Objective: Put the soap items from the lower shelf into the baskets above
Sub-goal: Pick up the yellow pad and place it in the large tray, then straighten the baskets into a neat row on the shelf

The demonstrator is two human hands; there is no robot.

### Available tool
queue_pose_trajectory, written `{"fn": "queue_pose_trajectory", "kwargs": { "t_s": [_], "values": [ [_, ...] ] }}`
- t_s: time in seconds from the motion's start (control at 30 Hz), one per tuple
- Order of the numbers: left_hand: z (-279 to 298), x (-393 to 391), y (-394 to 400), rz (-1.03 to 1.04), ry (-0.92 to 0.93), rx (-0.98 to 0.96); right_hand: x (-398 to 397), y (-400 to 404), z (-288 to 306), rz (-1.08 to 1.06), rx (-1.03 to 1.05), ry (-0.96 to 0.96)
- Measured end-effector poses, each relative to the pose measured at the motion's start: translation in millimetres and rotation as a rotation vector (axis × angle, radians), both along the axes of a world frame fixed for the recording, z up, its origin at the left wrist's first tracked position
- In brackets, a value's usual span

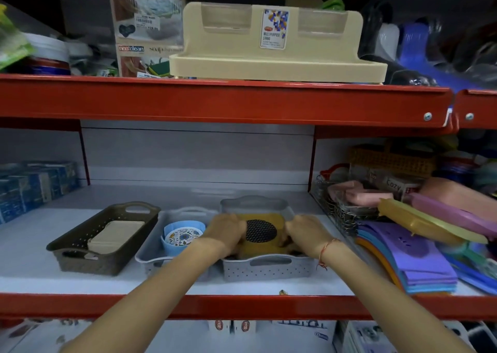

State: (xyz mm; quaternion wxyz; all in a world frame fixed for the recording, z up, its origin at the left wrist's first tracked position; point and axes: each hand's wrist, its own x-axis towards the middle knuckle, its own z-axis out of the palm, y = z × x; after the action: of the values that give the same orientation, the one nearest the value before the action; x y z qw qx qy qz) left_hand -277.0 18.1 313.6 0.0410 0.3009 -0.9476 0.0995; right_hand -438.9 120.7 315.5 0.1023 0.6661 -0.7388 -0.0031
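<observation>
A: Both hands in the right grey basket (269, 269), seating the mustard soap dish (262, 234). Left hand (224, 233) and right hand (302, 233) curl round its ends; I can't tell grip tightness.
B: Press it flat, keep it level, then slide your fingers out along the walls.
A: Tight. The middle basket (153, 255) touches on the left, wire rack (338, 212) sits near right.
B: Withdraw upward, there's open room under the red beam (215, 102).

Beige multipurpose stand (277, 56) on upper red shelf (215, 102); foam sheets (419, 258) lower right.
</observation>
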Motion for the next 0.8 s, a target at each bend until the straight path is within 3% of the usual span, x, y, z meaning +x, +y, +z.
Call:
{"fn": "queue_pose_trajectory", "kwargs": {
  "t_s": [0.1, 0.2, 0.27, 0.37, 0.43, 0.5, 0.57, 0.8],
  "values": [
    [4, 5, 1, -0.018, 0.16, 0.136, -7, 0, 3, -0.017, 0.013, -0.05],
    [11, 50, -22, 0.038, 0.495, 0.373, 26, -23, 8, -0.043, -0.085, -0.18],
    [17, 62, -27, 0.116, 0.68, 0.446, 34, -24, 13, -0.046, -0.231, -0.387],
    [33, 78, -32, 0.318, 0.757, 0.542, 45, -31, 28, -0.091, -0.377, -0.853],
    [41, 93, -43, 0.444, 0.81, 0.723, 69, -42, 41, -0.088, -0.302, -1.254],
    [49, 111, -51, 0.474, 0.874, 1.003, 95, -58, 52, -0.119, -0.202, -1.438],
    [51, 118, -51, 0.46, 0.854, 1.144, 113, -77, 50, -0.168, -0.133, -1.48],
    [43, 102, -64, 0.456, 0.563, 1.076, 154, -111, 31, -0.313, 0.007, -1.373]
  ]
}}
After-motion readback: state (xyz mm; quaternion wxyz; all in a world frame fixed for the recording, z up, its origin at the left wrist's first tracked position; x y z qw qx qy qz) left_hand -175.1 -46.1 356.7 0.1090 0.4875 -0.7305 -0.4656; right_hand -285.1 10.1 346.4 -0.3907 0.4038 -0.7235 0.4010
